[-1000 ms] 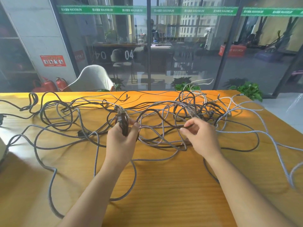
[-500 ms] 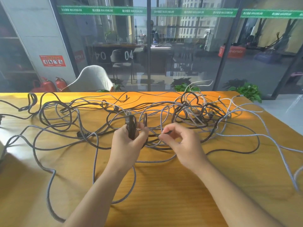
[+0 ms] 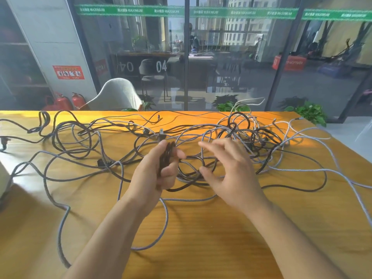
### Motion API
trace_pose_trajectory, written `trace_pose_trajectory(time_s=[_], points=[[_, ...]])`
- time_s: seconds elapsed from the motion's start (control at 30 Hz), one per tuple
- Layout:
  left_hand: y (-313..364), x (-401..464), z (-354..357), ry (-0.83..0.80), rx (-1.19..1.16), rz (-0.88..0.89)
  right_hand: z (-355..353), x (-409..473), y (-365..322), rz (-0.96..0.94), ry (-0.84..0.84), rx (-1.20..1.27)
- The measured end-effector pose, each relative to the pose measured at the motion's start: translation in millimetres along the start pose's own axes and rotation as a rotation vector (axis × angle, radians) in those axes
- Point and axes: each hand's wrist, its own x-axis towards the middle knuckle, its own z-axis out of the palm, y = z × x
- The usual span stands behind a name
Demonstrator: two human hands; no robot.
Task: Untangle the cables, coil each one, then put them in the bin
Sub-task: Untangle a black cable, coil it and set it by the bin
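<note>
Head view: left hand (image 3: 161, 168) grips dark cable bundle (image 3: 165, 156); right hand (image 3: 227, 170) spread, empty, above tangled cables (image 3: 241, 135)

Left hand (image 3: 161, 170), centre of the frame, was raised edge-on with thumb and fingers curled round a dark folded cable bundle (image 3: 166, 156). Right hand (image 3: 227, 174), just right of centre, hovered with fingers spread and loosely bent, gripping nothing. Both forearms entered from the lower edge.
</note>
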Motion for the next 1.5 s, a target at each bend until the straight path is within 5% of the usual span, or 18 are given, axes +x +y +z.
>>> trace_pose_trajectory(time_s=[0.1,0.23,0.4,0.57,0.77,1.03,1.1,1.3,1.5], points=[[7,-4,1,-0.062,-0.036,-0.04,4,-1,-3,-0.18,-0.208,0.078],[19,-9,-4,-0.165,-0.214,-0.058,19,-8,12,-0.148,-0.44,0.109],[36,-6,-36,-0.572,-0.605,-0.082,22,1,32,-0.025,-0.406,0.163],[36,-9,-39,-0.652,-0.394,-0.158,12,15,43,0.059,-0.285,0.142],[21,-11,-15,-0.5,0.032,-0.235,4,24,26,0.031,0.116,0.046],[5,-8,8,-0.385,0.394,-0.134,-11,24,-2,0.08,0.255,-0.21],[1,-6,11,-0.333,0.441,-0.117,-9,23,-13,0.185,0.235,-0.081],[-11,-3,17,-0.162,0.435,-0.03,-18,22,-27,0.472,-0.06,0.813],[-14,-2,19,-0.018,0.409,0.089,-19,12,-20,0.414,-0.241,0.684]])
